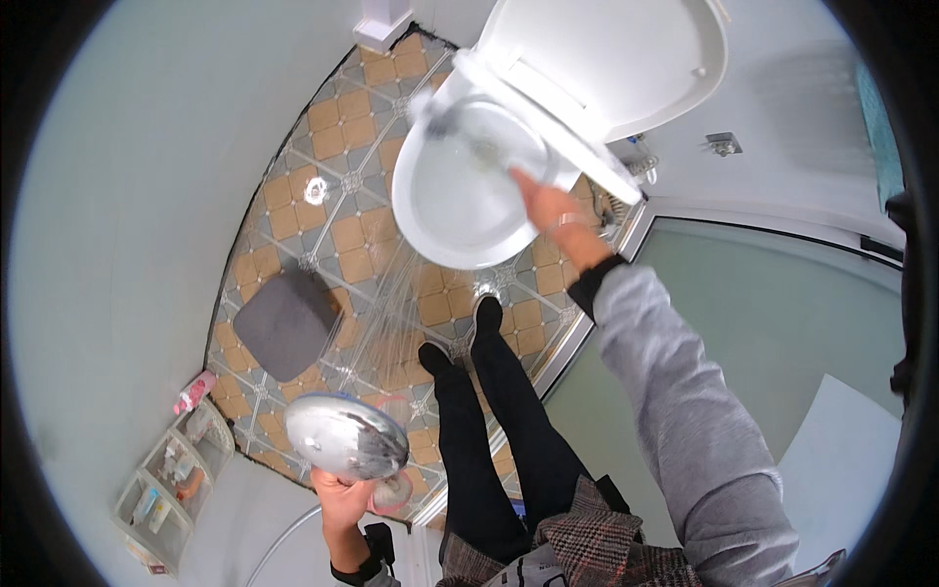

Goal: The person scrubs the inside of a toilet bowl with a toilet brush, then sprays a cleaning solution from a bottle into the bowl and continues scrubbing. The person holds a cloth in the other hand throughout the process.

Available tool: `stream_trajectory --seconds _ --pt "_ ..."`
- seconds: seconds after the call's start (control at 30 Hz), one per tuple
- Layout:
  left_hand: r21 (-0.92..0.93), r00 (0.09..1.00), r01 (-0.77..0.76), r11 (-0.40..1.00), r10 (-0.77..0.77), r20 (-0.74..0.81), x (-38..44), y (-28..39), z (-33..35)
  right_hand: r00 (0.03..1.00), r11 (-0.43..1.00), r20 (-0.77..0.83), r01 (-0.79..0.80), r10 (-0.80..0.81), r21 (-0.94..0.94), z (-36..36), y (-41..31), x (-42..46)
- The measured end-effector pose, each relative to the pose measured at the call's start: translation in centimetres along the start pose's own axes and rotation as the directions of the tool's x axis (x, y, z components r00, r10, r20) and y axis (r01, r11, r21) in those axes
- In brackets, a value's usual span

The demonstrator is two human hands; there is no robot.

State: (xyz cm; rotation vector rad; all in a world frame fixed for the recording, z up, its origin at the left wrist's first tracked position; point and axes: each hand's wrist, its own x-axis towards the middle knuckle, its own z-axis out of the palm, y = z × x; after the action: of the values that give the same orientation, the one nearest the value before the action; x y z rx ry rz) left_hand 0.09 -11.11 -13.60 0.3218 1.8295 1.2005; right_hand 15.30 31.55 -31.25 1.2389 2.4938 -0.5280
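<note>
My left hand (pixel 345 502) grips a chrome shower head (pixel 348 436), its face turned away from me. Thin jets of water (pixel 385 308) run from it across the floor towards the toilet. Over the right side of the toilet bowl (pixel 455 253), my right hand (pixel 546 202) is closed and blurred by motion. It appears to hold a pale tool, probably a toilet brush (pixel 444 123), whose blurred grey-and-white end lies at the bowl's far left rim. The handle is hard to make out. The toilet seat (pixel 543 121) and the lid (pixel 623 59) are both raised.
A grey stool (pixel 286 326) stands on the patterned tile floor (pixel 359 242), left of the spray. A corner shelf (pixel 165 488) holds small toiletries, with a pink bottle (pixel 194 391) by it. A shower hose (pixel 286 536) curves at lower left. A frosted glass panel (pixel 770 308) is on the right.
</note>
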Motion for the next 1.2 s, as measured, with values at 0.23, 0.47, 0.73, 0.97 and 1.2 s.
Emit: stream_trajectory --seconds 0.23,0.47,0.73,0.97,1.2 --pt "0.008 0.951 -0.272 0.962 0.267 0.159 -3.2 3.0 -1.0 0.95 0.982 0.286 -0.161 0.126 0.102 -1.0 3.8 -17.0" --pt "0.007 0.87 -0.492 0.87 0.492 0.024 -3.7 12.0 2.1 0.89 0.856 -0.002 -0.439 0.457 0.273 -0.5 15.3 -30.5" --pt "0.015 0.928 -0.365 0.931 0.362 0.087 -4.6 14.2 2.4 0.802 0.767 -0.193 -0.425 0.565 0.48 -6.3 16.2 -32.3" --pt "0.041 0.969 -0.241 0.97 0.242 -0.045 -3.5 13.8 3.6 0.874 0.903 -0.279 -0.319 0.398 0.289 -12.3 16.5 -27.0" --pt "0.255 0.823 -0.445 0.858 0.505 -0.261 -4.0 14.1 4.9 0.936 0.979 -0.289 -0.194 0.202 0.055 -17.2 16.4 -17.3"
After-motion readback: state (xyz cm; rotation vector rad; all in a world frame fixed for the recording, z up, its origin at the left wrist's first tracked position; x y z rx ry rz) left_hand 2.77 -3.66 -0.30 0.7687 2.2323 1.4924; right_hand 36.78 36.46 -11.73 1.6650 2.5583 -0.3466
